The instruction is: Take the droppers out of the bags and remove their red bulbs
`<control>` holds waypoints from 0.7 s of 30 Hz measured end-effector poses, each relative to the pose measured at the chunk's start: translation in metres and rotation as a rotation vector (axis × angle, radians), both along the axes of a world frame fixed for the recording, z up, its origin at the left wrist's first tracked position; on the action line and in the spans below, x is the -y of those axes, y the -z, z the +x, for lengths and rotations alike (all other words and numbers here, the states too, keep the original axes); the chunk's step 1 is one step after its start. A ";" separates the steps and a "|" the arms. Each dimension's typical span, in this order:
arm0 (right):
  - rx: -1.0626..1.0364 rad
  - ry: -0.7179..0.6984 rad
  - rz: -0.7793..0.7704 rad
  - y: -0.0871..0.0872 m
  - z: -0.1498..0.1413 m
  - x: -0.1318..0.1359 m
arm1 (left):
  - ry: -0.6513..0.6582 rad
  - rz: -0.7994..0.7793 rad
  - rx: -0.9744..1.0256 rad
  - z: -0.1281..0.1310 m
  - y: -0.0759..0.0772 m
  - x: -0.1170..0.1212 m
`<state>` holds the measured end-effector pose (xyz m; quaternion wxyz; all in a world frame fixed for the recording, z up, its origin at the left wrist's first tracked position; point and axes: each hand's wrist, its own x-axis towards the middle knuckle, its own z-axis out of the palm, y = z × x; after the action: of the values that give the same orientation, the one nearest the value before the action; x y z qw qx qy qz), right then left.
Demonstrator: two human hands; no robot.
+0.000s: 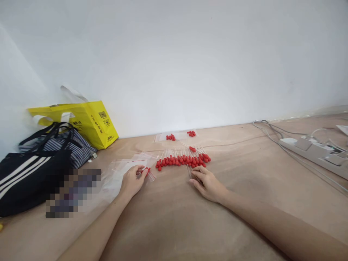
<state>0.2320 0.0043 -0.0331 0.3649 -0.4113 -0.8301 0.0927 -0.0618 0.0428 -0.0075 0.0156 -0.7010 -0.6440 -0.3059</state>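
Observation:
My left hand (133,180) is closed in a pinch on a small bunch of red-headed sticks (147,171); their pale stems point down to the right. Under and beside it lie clear zip bags (119,170). To the right stretches a row of red-headed sticks (178,160), heads toward me and thin white stems pointing away. At the near edge of this row is my right hand (207,183), its fingers curled and the thumb close to the index finger. A thin pale, blurred item (189,172) shows at its fingertips; I cannot make out what it is.
Behind the row lies a clear bag with red-headed sticks (170,137) near the wall. A yellow bag (100,123), a striped bag (81,145) and a black bag (24,181) stand at left. On the right are a white power strip (315,150) and grey cables (268,132).

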 end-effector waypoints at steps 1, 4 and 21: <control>0.009 -0.003 0.006 -0.001 0.000 0.001 | 0.013 0.018 -0.015 -0.001 0.001 0.000; 0.019 -0.019 0.033 -0.002 0.000 0.002 | 0.026 0.170 -0.110 -0.001 0.003 0.001; 0.192 0.590 -0.173 -0.035 0.015 -0.075 | 0.412 0.307 -0.262 0.055 0.002 0.037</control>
<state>0.2471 0.0797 0.0018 0.2596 -0.6707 -0.6946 0.0140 -0.0066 0.0063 -0.0099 0.1420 -0.8401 -0.4269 -0.3032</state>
